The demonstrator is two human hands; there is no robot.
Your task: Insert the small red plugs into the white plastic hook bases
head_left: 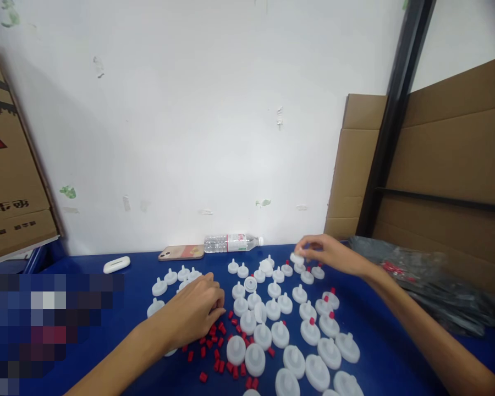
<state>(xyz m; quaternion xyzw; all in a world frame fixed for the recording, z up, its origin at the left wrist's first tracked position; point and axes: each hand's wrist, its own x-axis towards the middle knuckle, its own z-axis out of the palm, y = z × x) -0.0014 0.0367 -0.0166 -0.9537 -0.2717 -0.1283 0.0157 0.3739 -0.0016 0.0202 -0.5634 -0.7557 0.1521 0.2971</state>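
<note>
My right hand (pixel 325 253) is closed in a pinch on a white plastic spout lid (pixel 297 258), held just above other lids at the back right. My left hand (pixel 202 305) hovers low over the table, its fingers curled inward beside a scatter of small red caps (pixel 216 364). What its fingertips hold, if anything, is hidden. Many white spout lids (pixel 294 360) stand spout up across the middle and right. Several on the right carry a red cap on the spout, such as a capped lid (pixel 311 331). More white lids (pixel 159 286) sit behind my left forearm, partly covered.
Along the wall on the blue table (pixel 144 379) lie a water bottle (pixel 233 243), a phone (pixel 181 252) and a white oval case (pixel 116 264). Dark plastic bags (pixel 445 286) lie at the right. Cardboard (pixel 16 165) borders the left, with more cardboard (pixel 454 159) behind a dark post.
</note>
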